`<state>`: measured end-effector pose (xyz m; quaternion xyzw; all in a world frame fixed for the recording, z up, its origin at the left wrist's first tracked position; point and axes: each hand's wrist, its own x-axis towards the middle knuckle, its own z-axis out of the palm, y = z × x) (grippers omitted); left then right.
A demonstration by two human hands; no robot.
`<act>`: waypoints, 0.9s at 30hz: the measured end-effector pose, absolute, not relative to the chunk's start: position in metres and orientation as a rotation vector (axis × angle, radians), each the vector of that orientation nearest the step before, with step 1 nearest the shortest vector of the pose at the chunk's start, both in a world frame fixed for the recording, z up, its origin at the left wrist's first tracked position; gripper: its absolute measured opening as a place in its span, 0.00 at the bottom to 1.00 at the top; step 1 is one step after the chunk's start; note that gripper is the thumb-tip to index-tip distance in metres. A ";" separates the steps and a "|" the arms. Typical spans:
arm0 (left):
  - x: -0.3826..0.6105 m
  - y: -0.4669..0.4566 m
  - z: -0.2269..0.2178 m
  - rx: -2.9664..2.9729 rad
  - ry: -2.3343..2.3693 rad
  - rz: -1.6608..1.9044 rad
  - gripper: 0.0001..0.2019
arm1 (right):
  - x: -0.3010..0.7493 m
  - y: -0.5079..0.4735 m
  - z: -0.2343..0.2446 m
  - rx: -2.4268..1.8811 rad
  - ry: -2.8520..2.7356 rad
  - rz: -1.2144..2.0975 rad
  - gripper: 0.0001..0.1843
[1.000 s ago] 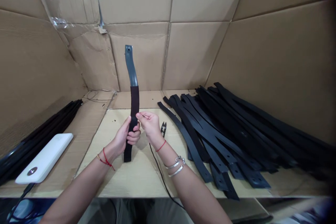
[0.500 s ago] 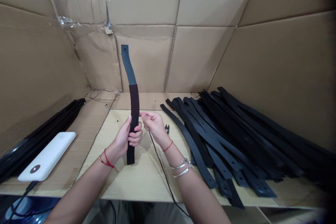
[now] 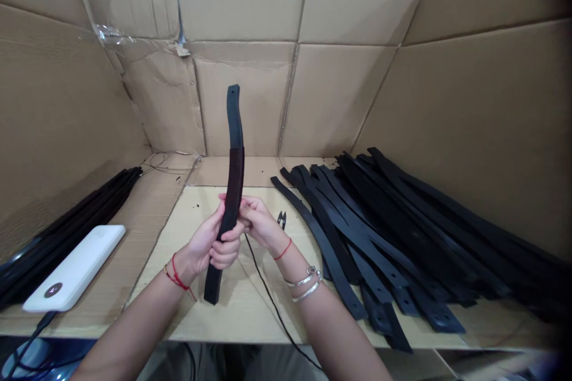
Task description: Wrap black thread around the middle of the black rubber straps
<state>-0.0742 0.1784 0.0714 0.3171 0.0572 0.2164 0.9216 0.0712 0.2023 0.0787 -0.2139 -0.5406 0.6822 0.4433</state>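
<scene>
Head view: unlike the earlier frame, the black leather strap (image 3: 233, 190) now tilts, its lower end swung toward the lower left and its tip at centre, well below the top edge, before the cardboard back wall (image 3: 263, 101); the left hand (image 3: 206, 239) wraps it, fingers curled shut around it; the right hand (image 3: 259, 223) has closed in, fingers pressed together against it; thread snips (image 3: 281, 219) lie just to the right, near the stacked straps (image 3: 393, 238) at lower right.
</scene>
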 end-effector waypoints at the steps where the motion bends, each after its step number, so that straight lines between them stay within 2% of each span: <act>1: -0.073 0.177 0.071 0.654 0.106 0.411 0.31 | 0.072 0.201 0.080 -0.494 -1.342 1.733 0.32; 4: -0.067 0.175 0.072 0.773 0.304 0.410 0.33 | 0.074 0.198 0.084 -0.439 -1.334 1.750 0.30; 7: -0.058 0.175 0.073 0.982 0.761 0.686 0.37 | 0.071 0.200 0.087 -0.567 -1.284 1.576 0.28; 10: -0.053 0.177 0.073 1.110 0.965 1.053 0.33 | 0.067 0.204 0.085 -0.668 -1.239 1.438 0.26; 12: -0.053 0.177 0.072 1.123 0.937 1.149 0.30 | 0.065 0.205 0.084 -0.650 -1.248 1.455 0.26; 18: -0.052 0.177 0.069 1.028 0.703 1.122 0.28 | 0.066 0.205 0.085 -0.639 -1.313 1.566 0.27; 23: -0.056 0.182 0.073 1.030 0.686 0.989 0.30 | 0.066 0.205 0.083 -0.708 -1.395 1.322 0.26; 27: -0.058 0.188 0.073 1.122 0.827 1.037 0.28 | 0.066 0.207 0.082 -0.788 -1.242 1.149 0.26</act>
